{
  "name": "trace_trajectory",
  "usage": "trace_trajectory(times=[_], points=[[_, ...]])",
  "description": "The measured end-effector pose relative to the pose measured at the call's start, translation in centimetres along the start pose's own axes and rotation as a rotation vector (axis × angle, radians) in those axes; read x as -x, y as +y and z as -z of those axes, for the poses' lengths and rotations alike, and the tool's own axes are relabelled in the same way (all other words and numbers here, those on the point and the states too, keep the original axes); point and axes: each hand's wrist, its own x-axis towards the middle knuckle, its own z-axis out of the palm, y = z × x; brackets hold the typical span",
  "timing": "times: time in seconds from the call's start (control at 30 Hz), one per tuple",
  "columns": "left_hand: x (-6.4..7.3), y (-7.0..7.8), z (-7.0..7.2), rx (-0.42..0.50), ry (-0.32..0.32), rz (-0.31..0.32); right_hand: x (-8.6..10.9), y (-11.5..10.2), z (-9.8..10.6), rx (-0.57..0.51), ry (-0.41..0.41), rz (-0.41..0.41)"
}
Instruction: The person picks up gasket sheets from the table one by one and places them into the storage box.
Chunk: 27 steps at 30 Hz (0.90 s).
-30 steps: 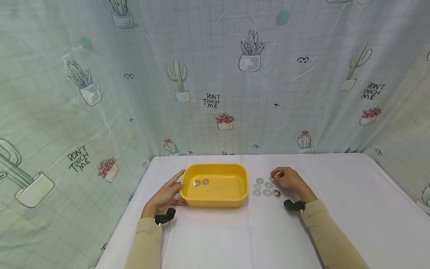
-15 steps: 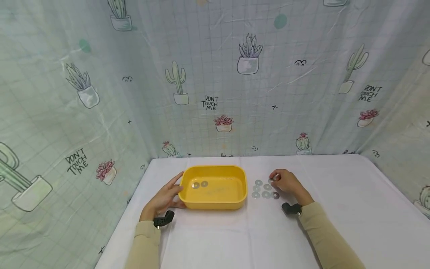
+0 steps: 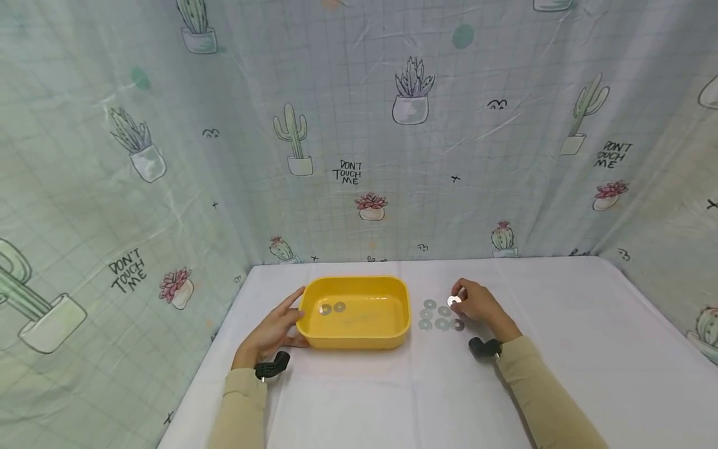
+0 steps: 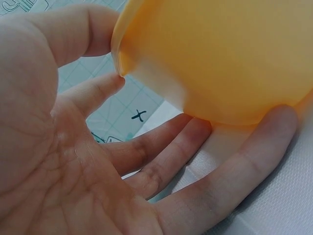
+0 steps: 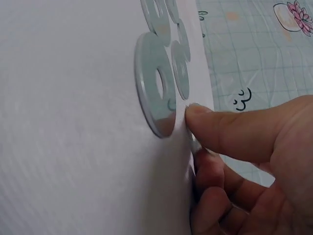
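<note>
A shallow yellow plastic tray (image 3: 353, 343) stands on the white table with two flat metal washers (image 3: 339, 307) lying in it. My left hand (image 3: 273, 329) grips its left end; in the left wrist view the thumb (image 4: 100, 30) bears on the rim while other fingers touch the tray's side and underside. Right of the tray, my right hand (image 3: 479, 304) pinches a metal washer (image 3: 453, 300) between thumb and fingers, tilted and catching the light. In the right wrist view that washer is mostly hidden behind the thumb (image 5: 215, 128).
Several loose washers (image 3: 442, 324) lie close together between the tray and the right hand; one darker washer (image 3: 458, 325) sits nearest that hand. A patterned cactus curtain (image 3: 370, 156) hangs behind the table (image 3: 359, 399) and along its sides.
The right hand's washer has tilted up from the table and now shines between the fingers. The left hand keeps its hold on the tray. The head view has shifted slightly.
</note>
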Motion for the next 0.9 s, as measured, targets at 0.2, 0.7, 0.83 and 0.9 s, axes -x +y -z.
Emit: trace_trajectory(times=[0.2, 0.7, 0.83, 0.9], points=[[0.0, 0.0, 0.0, 0.004, -0.019, -0.006, 0.1, 0.4, 0.3, -0.006, -0.017, 0.029], [0.2, -0.4, 0.0, 0.013, -0.001, 0.004, 0.0, 1.8, 0.6, -0.142, -0.022, -0.001], [0.1, -0.2, 0.0, 0.005, -0.014, -0.005, -0.1, 2.0, 0.7, -0.176, -0.018, -0.031], [0.1, -0.1, 0.1, 0.002, -0.007, -0.008, -0.2, 2.0, 0.7, -0.192, -0.017, -0.036]])
